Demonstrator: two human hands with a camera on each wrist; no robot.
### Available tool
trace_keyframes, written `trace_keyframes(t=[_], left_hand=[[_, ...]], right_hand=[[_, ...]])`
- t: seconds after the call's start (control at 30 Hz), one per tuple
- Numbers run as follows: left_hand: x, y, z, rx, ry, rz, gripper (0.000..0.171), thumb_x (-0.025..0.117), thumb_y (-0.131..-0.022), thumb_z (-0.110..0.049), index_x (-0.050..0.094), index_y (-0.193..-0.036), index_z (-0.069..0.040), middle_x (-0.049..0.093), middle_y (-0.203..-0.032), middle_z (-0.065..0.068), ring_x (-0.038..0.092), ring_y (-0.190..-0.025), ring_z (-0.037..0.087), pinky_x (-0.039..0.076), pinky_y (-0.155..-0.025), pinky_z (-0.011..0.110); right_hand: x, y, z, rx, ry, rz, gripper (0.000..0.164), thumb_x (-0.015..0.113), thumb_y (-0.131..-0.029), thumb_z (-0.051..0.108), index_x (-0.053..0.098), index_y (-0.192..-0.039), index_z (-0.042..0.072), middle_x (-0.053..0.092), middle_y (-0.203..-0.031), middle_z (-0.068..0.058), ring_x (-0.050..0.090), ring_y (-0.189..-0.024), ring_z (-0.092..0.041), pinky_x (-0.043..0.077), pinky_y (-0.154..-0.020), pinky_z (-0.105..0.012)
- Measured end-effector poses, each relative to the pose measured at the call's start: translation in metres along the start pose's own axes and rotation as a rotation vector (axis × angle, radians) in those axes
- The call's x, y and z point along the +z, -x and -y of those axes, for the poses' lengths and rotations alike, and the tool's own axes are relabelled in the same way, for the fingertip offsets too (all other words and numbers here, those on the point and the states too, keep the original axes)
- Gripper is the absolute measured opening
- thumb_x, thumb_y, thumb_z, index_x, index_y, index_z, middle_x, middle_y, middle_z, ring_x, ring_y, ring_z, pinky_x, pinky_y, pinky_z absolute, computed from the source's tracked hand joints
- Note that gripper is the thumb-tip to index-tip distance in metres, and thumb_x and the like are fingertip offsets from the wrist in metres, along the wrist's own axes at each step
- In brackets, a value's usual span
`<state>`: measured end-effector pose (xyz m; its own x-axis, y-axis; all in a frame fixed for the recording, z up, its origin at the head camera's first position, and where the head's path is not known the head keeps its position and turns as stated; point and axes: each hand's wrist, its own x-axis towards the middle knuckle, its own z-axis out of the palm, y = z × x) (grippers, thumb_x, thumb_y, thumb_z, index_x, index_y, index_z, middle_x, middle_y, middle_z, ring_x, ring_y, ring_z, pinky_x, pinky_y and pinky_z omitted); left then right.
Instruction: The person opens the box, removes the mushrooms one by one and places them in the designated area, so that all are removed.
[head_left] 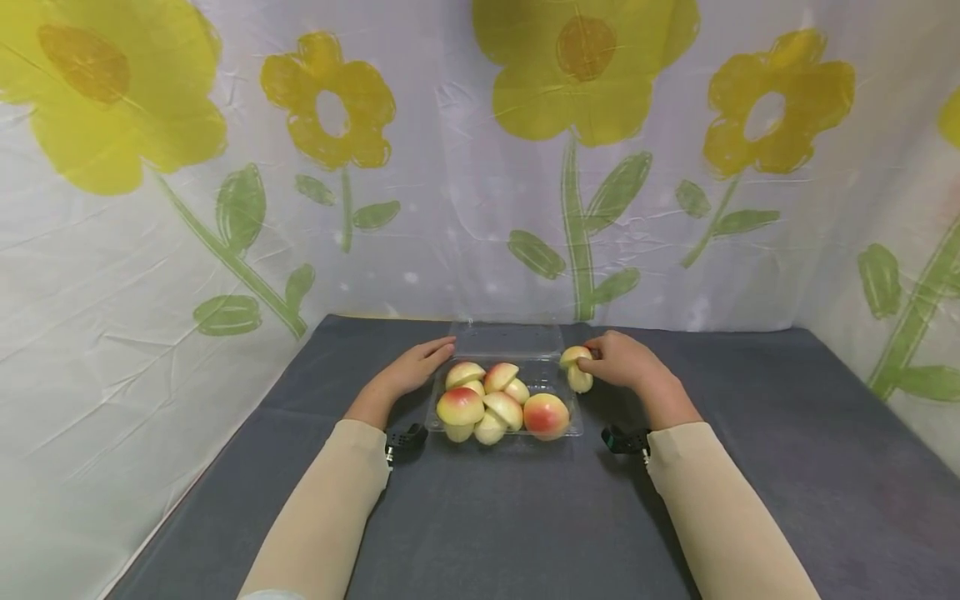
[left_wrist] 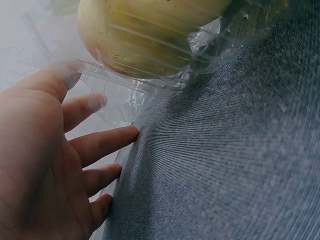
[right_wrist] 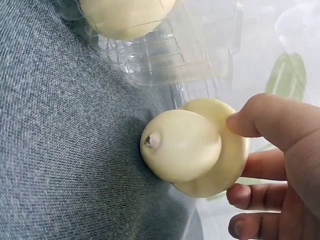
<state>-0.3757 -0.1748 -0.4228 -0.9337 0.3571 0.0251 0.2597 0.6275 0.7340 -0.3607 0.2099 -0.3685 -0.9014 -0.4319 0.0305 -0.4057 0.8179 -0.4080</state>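
A clear plastic clamshell box (head_left: 564, 427) lies with its lid raised at the back. Several mushrooms with red-and-cream caps, such as this mushroom (head_left: 461, 407), fill its left side and front right. Just right of the box, my right hand (head_left: 626, 362) pinches another mushroom (right_wrist: 182, 145) by its cap, thumb on one side and fingers on the other. Its pale rounded stem is low over the cloth. My left hand (head_left: 408, 368) is at the box's left rear corner, fingers extended, with the thumb touching the clear plastic in the left wrist view.
A dark grey cloth (head_left: 495, 517) covers the table. White curtains (head_left: 450, 167) printed with yellow flowers surround it at the back and sides. The clear lid (head_left: 506, 340) leans near the back edge. A dark band (head_left: 626, 440) sits at each wrist.
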Motion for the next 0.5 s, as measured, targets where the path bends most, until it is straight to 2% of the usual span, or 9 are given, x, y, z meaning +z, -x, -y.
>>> trace_keyframes(t=[0.07, 0.17, 0.33, 0.4, 0.5], left_hand=[[-0.0002, 0.0001, -0.0007, -0.003, 0.0, 0.0, 0.056, 0.04, -0.113, -0.04, 0.036, -0.162, -0.012, 0.035, -0.163, 0.014, 0.027, -0.151, 0.039, 0.024, -0.12, 0.061], [-0.0004, 0.0002, -0.0014, -0.008, 0.001, 0.003, 0.056, 0.04, -0.113, -0.04, 0.036, -0.162, -0.013, 0.035, -0.163, 0.014, 0.027, -0.151, 0.039, 0.023, -0.12, 0.061], [-0.0001, 0.0003, -0.0029, -0.008, 0.002, 0.008, 0.056, 0.04, -0.113, -0.04, 0.035, -0.162, -0.012, 0.034, -0.164, 0.014, 0.026, -0.151, 0.038, 0.023, -0.12, 0.061], [0.0001, 0.0005, -0.0036, -0.009, 0.006, 0.01, 0.056, 0.04, -0.113, -0.039, 0.035, -0.162, -0.012, 0.034, -0.164, 0.014, 0.026, -0.151, 0.038, 0.023, -0.12, 0.061], [0.0002, 0.0012, -0.0044, -0.012, 0.013, 0.014, 0.056, 0.04, -0.113, -0.039, 0.034, -0.162, -0.012, 0.034, -0.164, 0.014, 0.027, -0.151, 0.039, 0.024, -0.12, 0.061]], right_hand=[[-0.0007, 0.0005, 0.0005, -0.007, -0.01, 0.009, 0.029, 0.058, -0.101, 0.024, 0.073, -0.114, 0.003, 0.047, -0.063, 0.0, 0.04, -0.056, -0.015, 0.035, -0.056, -0.032], [-0.002, 0.001, 0.0006, -0.009, -0.014, 0.017, 0.034, 0.058, -0.101, 0.024, 0.072, -0.121, 0.0, 0.05, -0.065, 0.0, 0.041, -0.056, -0.015, 0.037, -0.057, -0.032], [-0.0043, 0.0018, -0.0008, -0.003, -0.005, 0.029, 0.038, 0.058, -0.102, 0.026, 0.069, -0.127, -0.001, 0.052, -0.066, -0.001, 0.043, -0.056, -0.015, 0.038, -0.057, -0.032], [-0.0062, 0.0022, -0.0005, 0.004, 0.006, 0.033, 0.043, 0.058, -0.102, 0.029, 0.067, -0.13, -0.002, 0.057, -0.069, -0.002, 0.045, -0.058, -0.014, 0.042, -0.06, -0.034], [-0.0095, 0.003, 0.0009, 0.038, 0.01, 0.044, 0.054, 0.057, -0.103, 0.034, 0.06, -0.14, -0.005, 0.064, -0.072, -0.012, 0.048, -0.058, -0.016, 0.046, -0.064, -0.039]])
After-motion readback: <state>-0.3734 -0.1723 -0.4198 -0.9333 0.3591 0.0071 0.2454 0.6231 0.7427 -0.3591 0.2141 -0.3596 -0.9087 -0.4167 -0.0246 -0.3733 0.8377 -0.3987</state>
